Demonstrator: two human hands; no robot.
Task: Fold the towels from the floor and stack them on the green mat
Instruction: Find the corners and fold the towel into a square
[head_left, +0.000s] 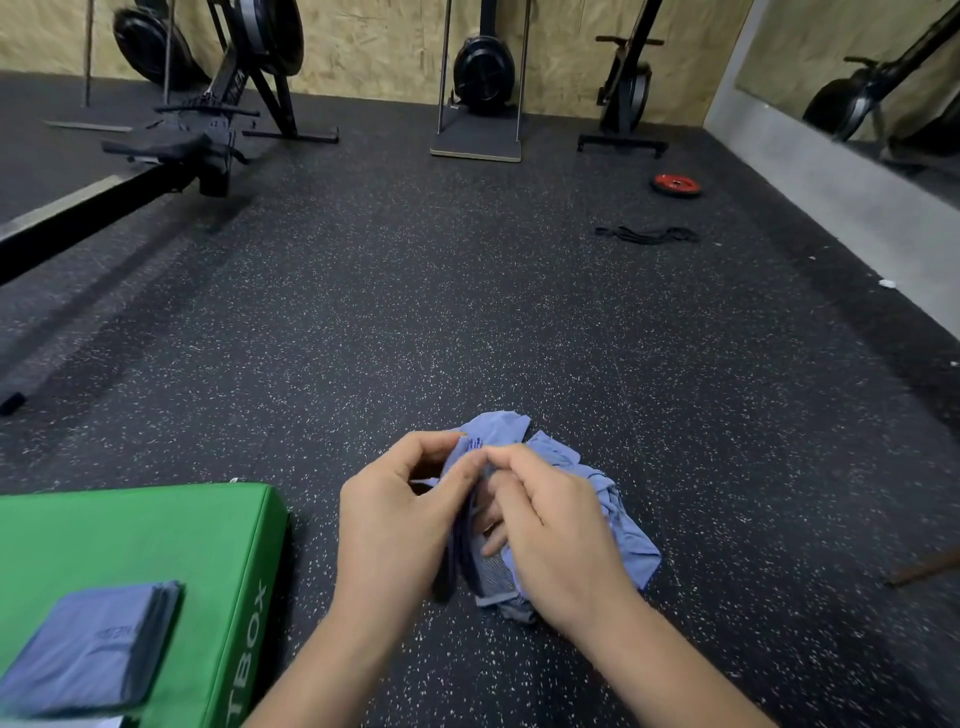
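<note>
Towel (582, 499), blue and crumpled, is bunched up between both hands just above the speckled black floor (467, 312). Left hand (400, 514) pinches an edge of the cloth with thumb and fingers, and right hand (556, 525) pinches the same edge right beside it, fingertips nearly meeting. Over to the left lies the green mat (171, 525), with a folded towel (93, 644) sitting flat on its near corner. Farther out there's a rowing machine (171, 150) on the left, a red weight plate (676, 185) and a black band (647, 235) near the right wall.
</note>
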